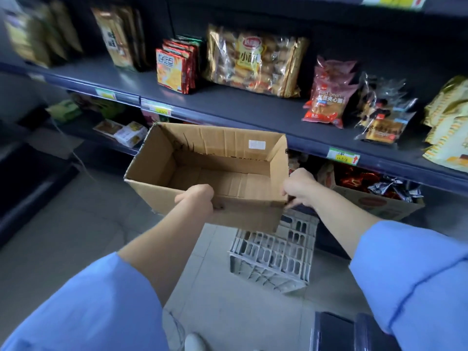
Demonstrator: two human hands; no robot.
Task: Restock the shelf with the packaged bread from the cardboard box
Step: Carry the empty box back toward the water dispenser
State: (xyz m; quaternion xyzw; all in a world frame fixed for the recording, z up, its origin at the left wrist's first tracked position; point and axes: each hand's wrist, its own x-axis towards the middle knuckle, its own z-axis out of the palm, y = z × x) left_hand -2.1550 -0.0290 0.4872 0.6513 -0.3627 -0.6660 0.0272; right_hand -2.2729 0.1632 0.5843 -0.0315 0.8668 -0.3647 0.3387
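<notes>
Blue sleeves (pixel 83 307) are filling the bottom of the view, with both bare forearms reaching forward from them. Fingers of the left hand (pixel 196 198) are curling over the near rim of the box (pixel 157 160) and clamping on it, thumb outside on the near wall. Fingers of the right hand (pixel 300 187) are closing on the box's near right corner, pinching the cardboard edge there. Both hands are holding the box in the air, tilted a little, its open top facing the camera and its bare bottom showing, with a small white label on the inside of the far wall. Below the box, a pale slotted crate (pixel 273 259) is sitting on the tiled floor (pixel 76 236). Beyond the box, the dark shelf (pixel 240 107) is carrying the bread: a large clear bag of small rolls (pixel 255 62) standing at the back, red-bean bread packs (pixel 329 95) leaning to its right, and dark-printed clear packs (pixel 382 115) just beside those. Red cracker packs (pixel 174 68) are standing left of the rolls. Yellow-striped bags (pixel 448 127) are lying at the far right. Under the shelf, right of the box, another carton (pixel 379 201) is holding shiny wrapped snacks.
</notes>
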